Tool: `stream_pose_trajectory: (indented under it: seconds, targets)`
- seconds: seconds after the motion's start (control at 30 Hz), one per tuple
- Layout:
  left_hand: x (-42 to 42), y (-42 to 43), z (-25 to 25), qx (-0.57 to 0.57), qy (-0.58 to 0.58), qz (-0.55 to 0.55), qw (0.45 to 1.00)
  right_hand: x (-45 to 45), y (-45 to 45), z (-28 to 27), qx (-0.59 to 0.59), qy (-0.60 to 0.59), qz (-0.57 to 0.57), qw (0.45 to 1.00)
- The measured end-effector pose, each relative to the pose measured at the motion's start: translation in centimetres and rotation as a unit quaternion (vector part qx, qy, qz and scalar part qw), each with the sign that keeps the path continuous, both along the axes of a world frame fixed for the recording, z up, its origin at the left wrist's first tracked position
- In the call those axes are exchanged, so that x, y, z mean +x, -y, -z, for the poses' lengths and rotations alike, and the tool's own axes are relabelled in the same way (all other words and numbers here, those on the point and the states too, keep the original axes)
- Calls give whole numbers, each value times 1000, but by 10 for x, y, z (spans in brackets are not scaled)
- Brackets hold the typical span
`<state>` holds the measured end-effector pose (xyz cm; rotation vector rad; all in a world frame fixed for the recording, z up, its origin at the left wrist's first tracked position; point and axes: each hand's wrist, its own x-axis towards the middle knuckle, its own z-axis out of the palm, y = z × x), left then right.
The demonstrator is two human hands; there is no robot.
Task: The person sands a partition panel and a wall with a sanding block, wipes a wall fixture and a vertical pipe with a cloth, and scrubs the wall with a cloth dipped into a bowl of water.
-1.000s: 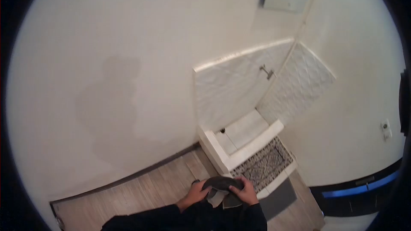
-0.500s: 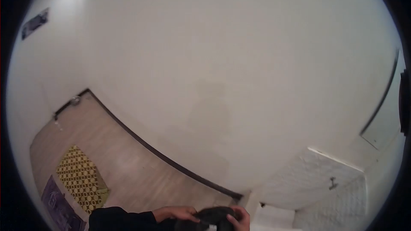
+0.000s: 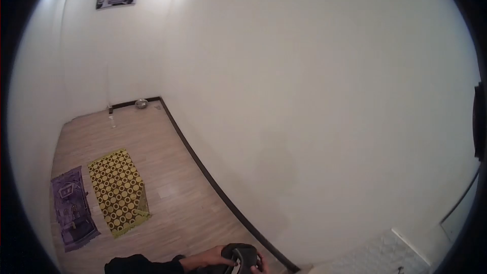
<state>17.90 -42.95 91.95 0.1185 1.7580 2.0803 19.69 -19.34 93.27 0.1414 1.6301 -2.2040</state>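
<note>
At the bottom edge of the head view, both hands are on a dark, bulky item (image 3: 241,250) with a rounded top and a small light patch on its near side. It might be a shoe, but its kind is not clear. My left hand (image 3: 212,257), coming from a black sleeve, grips the item's left side with the fingers at the light patch. On the other side, my right hand (image 3: 262,264) curls its fingers round the item's right edge. The frame cuts off the lower part of the item and most of the right hand.
On the wooden floor (image 3: 170,218) to the left lie a yellow-and-brown patterned rug (image 3: 117,190) and a purple rug (image 3: 73,208). A metal bowl (image 3: 141,104) sits in the far corner. A white wall (image 3: 324,96) with dark skirting runs along the right; a white textured panel (image 3: 378,253) stands low right.
The view has swung left, bringing more floor, both rugs and the wall picture into sight. Both hands still hold the dark item, which is turned a little and sits slightly further left.
</note>
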Motion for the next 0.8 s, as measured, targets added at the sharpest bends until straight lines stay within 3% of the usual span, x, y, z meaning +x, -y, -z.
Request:
stream_pose_trajectory:
  seconds: [0.03,0.07,0.17,0.2,0.27,0.3,0.33,0.37,0.4,0.47,0.5,0.6,0.67,0.8]
  targets:
    - [4,11,-2,-1,-50,-2,999,-6,14,-11,36,-43,-48,997]
    - [11,27,-7,-84,-81,6,993,-13,32,-18,70,-88,-94,989]
    - [20,81,40,-154,-159,-63,973,-43,64,63,-62,64,-129,988]
    - [35,97,8,-198,-109,-103,969,-45,83,60,-60,77,-120,988]
    - [55,136,-10,-342,-88,-145,924,-42,124,24,-55,108,-99,988]
    - [62,158,-13,-411,-78,-164,893,-41,145,6,0,-82,-143,986]
    - [70,176,-9,-400,-127,-213,882,-38,167,-10,54,-269,-180,945]
    - [80,194,0,-388,-175,-259,867,-34,188,-17,106,-444,-207,866]
    - [88,214,-2,-375,-225,-304,847,-35,217,-9,35,-345,-250,904]
    - [101,249,-23,-423,-273,-341,794,-45,286,4,-105,-137,-326,929]
    - [112,262,-34,-443,-291,-355,770,-39,307,5,-88,-164,-349,918]
    - [122,306,-59,-399,-333,-370,770,-39,364,-45,-41,-237,-428,871]
    - [126,325,-84,-402,-294,-315,808,-31,391,-74,-30,-265,-481,835]
    - [111,356,-91,-329,-263,-325,847,-40,416,-99,-123,-182,-474,852]
